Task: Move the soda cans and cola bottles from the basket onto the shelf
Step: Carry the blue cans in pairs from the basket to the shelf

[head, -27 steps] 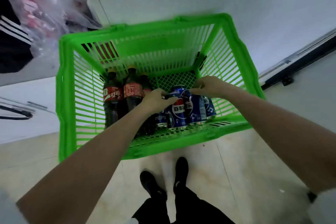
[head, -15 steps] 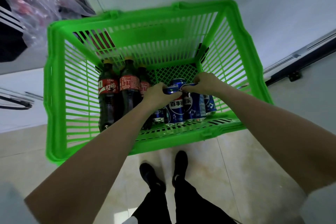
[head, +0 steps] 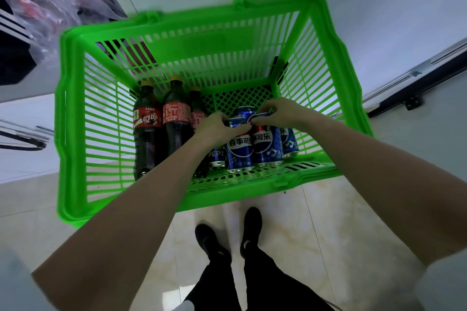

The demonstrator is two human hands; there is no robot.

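Three cola bottles (head: 161,129) and several soda cans (head: 252,149) stand in the green basket (head: 73,113); left hand (head: 217,129) and right hand (head: 283,113) each close on a can top; shelf unseen; task looks barely begun.

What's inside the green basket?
Inside the green basket stand three cola bottles on the left and at least five blue soda cans near the front. The left hand and right hand cover some can tops, so more cans could hide underneath.
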